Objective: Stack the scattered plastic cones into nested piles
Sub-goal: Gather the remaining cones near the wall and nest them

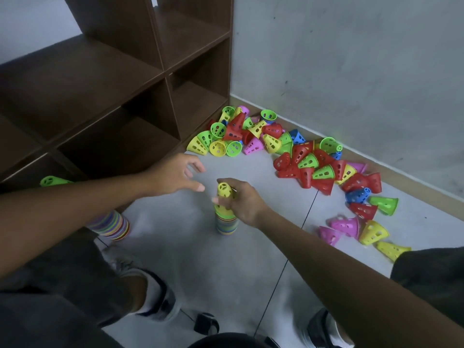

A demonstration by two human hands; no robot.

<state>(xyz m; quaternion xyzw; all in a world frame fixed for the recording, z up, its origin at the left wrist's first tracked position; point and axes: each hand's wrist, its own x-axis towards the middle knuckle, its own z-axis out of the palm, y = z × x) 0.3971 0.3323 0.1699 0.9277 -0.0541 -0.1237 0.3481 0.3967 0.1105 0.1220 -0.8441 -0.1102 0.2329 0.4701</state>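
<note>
right hand (242, 202) grip around yellow cone (224, 190)

Yellow cone (224, 190) atop rainbow-striped stack (226, 223)

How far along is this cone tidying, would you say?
Partly done. Two nested piles stand on the floor: a striped stack under the left arm and a middle stack. In hand: the right hand grips the yellow cone on top of the middle stack, while the left hand hangs open nearby. Left: dozens of loose cones along the wall.
</note>
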